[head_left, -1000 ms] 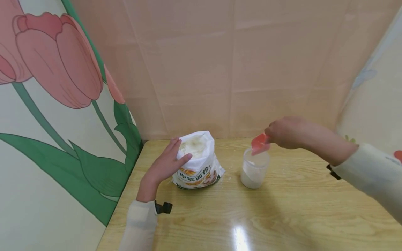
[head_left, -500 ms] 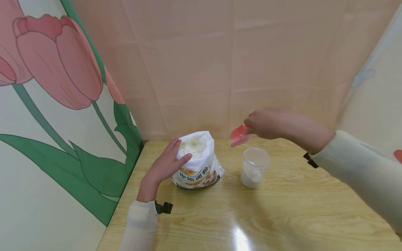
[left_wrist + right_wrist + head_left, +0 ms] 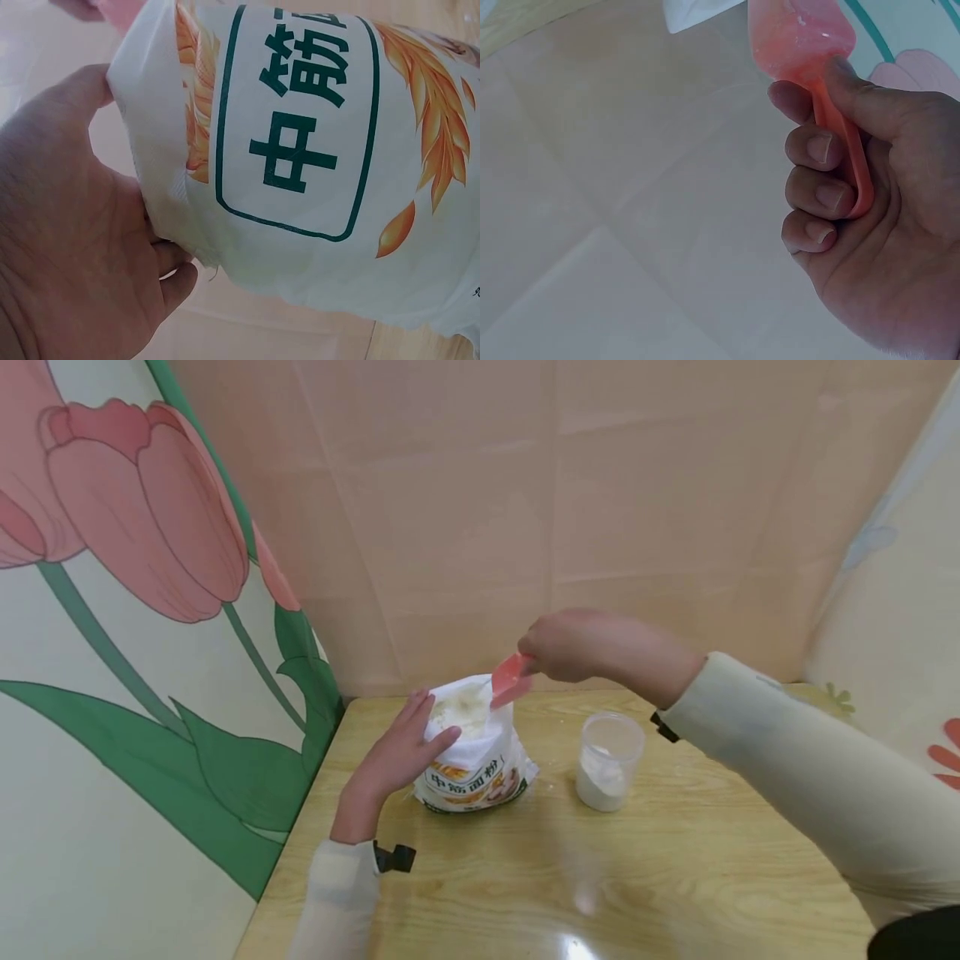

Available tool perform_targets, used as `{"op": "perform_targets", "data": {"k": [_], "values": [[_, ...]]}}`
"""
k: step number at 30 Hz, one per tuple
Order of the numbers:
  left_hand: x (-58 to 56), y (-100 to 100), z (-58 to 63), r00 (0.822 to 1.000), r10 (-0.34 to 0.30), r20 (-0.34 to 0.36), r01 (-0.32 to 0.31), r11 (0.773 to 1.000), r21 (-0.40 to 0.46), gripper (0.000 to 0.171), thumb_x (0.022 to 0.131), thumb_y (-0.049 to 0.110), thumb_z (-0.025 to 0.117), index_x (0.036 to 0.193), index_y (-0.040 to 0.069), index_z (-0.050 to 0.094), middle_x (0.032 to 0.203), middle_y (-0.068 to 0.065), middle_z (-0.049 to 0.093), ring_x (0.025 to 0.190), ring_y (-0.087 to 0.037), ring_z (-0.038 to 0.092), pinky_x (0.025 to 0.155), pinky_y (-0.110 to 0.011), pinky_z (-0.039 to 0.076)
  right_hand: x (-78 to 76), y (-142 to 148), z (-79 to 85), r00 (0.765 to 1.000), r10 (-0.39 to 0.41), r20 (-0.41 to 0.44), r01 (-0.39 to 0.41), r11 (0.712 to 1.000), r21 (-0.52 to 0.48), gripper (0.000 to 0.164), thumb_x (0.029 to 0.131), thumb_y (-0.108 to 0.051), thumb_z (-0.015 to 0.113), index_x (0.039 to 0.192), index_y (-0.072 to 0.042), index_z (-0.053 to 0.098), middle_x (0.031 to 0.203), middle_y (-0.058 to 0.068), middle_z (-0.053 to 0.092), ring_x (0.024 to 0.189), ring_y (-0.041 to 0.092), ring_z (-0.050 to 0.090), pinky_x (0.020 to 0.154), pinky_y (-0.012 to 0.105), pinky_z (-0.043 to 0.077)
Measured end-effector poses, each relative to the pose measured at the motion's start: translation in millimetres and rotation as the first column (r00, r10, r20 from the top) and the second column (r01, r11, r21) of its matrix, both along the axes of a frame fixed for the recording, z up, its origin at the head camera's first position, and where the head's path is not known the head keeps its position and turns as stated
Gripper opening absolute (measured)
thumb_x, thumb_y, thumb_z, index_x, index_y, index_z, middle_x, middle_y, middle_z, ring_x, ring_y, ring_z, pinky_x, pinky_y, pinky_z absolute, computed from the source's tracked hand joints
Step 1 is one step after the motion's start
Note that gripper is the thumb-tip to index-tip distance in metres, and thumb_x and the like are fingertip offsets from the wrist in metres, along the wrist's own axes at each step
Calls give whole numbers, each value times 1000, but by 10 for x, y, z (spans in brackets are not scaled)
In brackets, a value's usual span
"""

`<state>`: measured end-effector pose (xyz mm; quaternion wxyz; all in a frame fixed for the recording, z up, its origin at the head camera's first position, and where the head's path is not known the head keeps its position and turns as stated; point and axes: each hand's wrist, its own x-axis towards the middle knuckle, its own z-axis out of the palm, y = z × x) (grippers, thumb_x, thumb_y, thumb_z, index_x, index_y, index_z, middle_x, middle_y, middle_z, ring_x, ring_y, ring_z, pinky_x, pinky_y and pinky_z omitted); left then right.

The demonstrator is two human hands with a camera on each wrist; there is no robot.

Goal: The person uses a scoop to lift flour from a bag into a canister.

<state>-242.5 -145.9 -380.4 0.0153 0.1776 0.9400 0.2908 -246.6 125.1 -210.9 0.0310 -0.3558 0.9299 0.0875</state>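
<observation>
An opened bag of flour, white with green lettering and orange wheat ears, stands on the table with pale flour showing in its mouth. My left hand grips its rim from the left, thumb across the near side; the left wrist view shows the fingers curled at the bag's edge. In my right hand is a pink-red scoop, its bowl over the right side of the bag's mouth. The fingers wrap the scoop's handle in the right wrist view.
Right of the bag stands a clear plastic cup, partly filled with white powder. White specks dot the wooden table between them. A peach cloth hangs behind, and a tulip-painted wall borders the left.
My right hand has carried the scoop leftward from over the clear cup to the mouth of the flour bag. My left hand has stayed on the bag.
</observation>
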Motion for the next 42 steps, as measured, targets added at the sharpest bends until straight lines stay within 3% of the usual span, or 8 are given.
{"op": "perform_targets", "data": {"k": [4,9,13,19,24,28,32,42], "values": [[-10,6,-6,1000,4,0,-4,1000,-1,96,96,75,40,164,12,14,171,-2,3,157,-18,-2,123,-54,15,-53,-167,0,1000,-9,27,7,998,68,24,103,-23,58,84,-8,64,77,4,60,73,23,57,71,40,50],[-1,28,-9,1000,20,-2,-20,1000,-17,100,93,81,36,164,14,15,171,0,4,157,-16,-2,124,-52,16,-71,-384,-35,998,-21,66,10,987,159,24,103,-28,58,89,-9,66,81,3,62,77,23,57,76,39,51],[20,43,5,1000,11,-11,-11,1000,-20,104,90,85,33,164,13,16,171,-1,4,157,-17,-1,124,-51,16,-55,-484,-65,996,-32,87,15,982,187,27,103,-29,58,85,-10,64,83,3,62,80,23,57,79,41,51],[46,49,24,1000,-1,-15,0,1000,-31,102,92,83,32,163,12,16,171,-2,4,157,-17,-1,124,-51,16,-69,-586,-82,993,-61,101,36,973,226,28,100,-27,60,78,-10,61,82,4,61,76,21,56,73,37,50],[49,47,33,1000,4,-21,-4,999,-34,102,92,82,33,163,12,16,171,-2,4,157,-17,-1,124,-51,17,-76,-707,-79,985,-139,101,107,955,277,21,99,-26,62,87,-9,65,86,3,61,77,19,54,72,34,47],[44,45,38,1000,9,-16,-10,999,-33,103,92,82,35,163,12,16,171,-2,4,157,-18,-1,123,-52,16,-65,-778,-117,981,-181,72,149,936,320,13,98,-20,61,100,-10,69,100,3,66,84,18,56,79,36,51],[32,47,29,1000,6,-14,-7,999,-33,103,92,82,35,163,11,16,171,-2,4,157,-17,-1,124,-50,15,-47,-807,-187,975,-214,65,184,934,307,13,98,-18,63,107,-11,70,108,3,67,91,19,59,86,37,53],[34,58,8,1000,-7,-17,7,1000,-20,101,93,80,37,163,10,17,171,-3,5,157,-17,-1,124,-49,14,-32,-841,-366,968,-234,90,212,956,202,11,95,-18,69,104,-13,70,103,2,67,92,19,62,87,37,53]]}}
